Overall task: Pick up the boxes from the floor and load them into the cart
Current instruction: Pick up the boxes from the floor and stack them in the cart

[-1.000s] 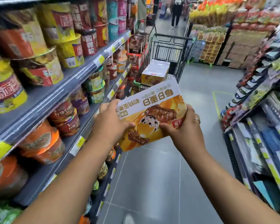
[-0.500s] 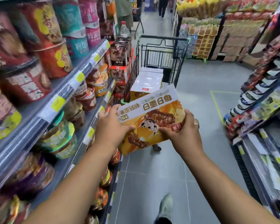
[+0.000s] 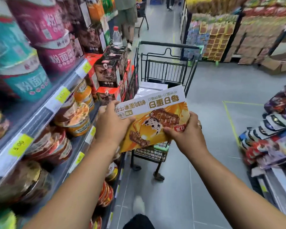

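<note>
A person stands in a shop aisle holding a flat yellow and white snack box [image 3: 153, 116] in both hands, out in front of the chest. The box is tilted, its printed face up, with pictures of a speckled egg and pieces of meat. The left hand [image 3: 111, 124] grips the box's left edge, thumb on top and fingers curled under. The right hand [image 3: 186, 134] grips the near right corner the same way; a ring [image 3: 199, 125] shows on one finger.

Just beyond the box stands a black wire shopping cart [image 3: 168, 44], its handle at the far end. The held box covers the near part of its basket. Inside the cart lie white-topped boxes [image 3: 153, 87], stacked flat.

On the left, shelves [image 3: 40, 113] with yellow price tags hold instant noodle bowls [image 3: 73, 116]. Stacked dark and red cartons [image 3: 108, 71] stand beside the cart's left side, with a clear bottle [image 3: 117, 36] on top. On the right, racks of packaged goods [image 3: 271, 129] line the grey floor [image 3: 205, 90]. Another shopper [image 3: 127, 14] stands further down the aisle.
</note>
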A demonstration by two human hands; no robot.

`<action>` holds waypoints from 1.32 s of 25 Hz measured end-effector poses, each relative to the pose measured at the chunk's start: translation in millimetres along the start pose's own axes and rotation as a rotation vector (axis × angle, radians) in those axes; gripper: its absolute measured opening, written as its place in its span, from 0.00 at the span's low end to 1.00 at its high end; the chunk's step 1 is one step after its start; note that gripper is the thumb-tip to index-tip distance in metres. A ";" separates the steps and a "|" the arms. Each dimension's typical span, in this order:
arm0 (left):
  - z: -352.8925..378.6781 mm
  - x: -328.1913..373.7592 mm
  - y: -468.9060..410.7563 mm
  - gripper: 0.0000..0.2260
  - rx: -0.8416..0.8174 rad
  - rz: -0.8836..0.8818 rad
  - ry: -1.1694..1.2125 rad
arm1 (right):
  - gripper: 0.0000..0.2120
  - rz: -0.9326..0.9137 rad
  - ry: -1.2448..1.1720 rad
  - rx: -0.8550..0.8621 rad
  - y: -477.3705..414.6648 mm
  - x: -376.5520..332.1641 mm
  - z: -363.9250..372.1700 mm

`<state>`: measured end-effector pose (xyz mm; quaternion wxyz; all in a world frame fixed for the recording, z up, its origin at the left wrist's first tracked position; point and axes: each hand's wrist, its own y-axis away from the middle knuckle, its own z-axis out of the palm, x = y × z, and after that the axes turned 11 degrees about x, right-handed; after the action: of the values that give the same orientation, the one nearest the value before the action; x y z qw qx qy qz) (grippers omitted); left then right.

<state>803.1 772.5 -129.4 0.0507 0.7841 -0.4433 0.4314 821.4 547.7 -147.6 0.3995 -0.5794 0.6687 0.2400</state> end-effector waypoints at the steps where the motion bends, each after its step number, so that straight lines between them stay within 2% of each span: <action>1: 16.1 2.6 -21.2 0.31 -0.015 0.004 0.008 | 0.42 0.009 0.001 0.001 -22.7 -0.1 10.2; 9: 163.6 15.9 -206.4 0.30 -0.087 0.097 0.036 | 0.35 0.169 0.065 0.068 -213.6 -1.5 116.9; 13: 234.4 17.3 -285.6 0.30 -0.172 0.090 0.008 | 0.37 0.270 0.164 0.085 -295.4 -0.3 164.8; 18: 301.0 15.9 -354.6 0.30 -0.224 0.080 -0.050 | 0.35 0.316 0.138 0.069 -370.4 10.9 212.4; 24: 359.6 6.2 -412.1 0.29 -0.254 0.122 -0.170 | 0.31 0.354 0.150 -0.039 -447.6 27.6 258.4; 26: 379.7 9.3 -425.6 0.29 -0.249 0.166 -0.189 | 0.35 0.354 0.155 -0.066 -469.6 32.0 270.8; 30: 414.3 17.5 -453.4 0.27 -0.235 0.260 -0.259 | 0.54 0.314 0.148 -0.170 -506.0 35.7 285.3; 33: 439.0 15.3 -466.2 0.26 -0.260 0.293 -0.326 | 0.51 0.370 0.125 -0.211 -528.0 47.7 294.6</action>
<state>1428.4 840.3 -250.4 0.0158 0.7575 -0.6063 0.2416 1406.7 638.1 -278.0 0.2438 -0.4990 0.7583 0.3415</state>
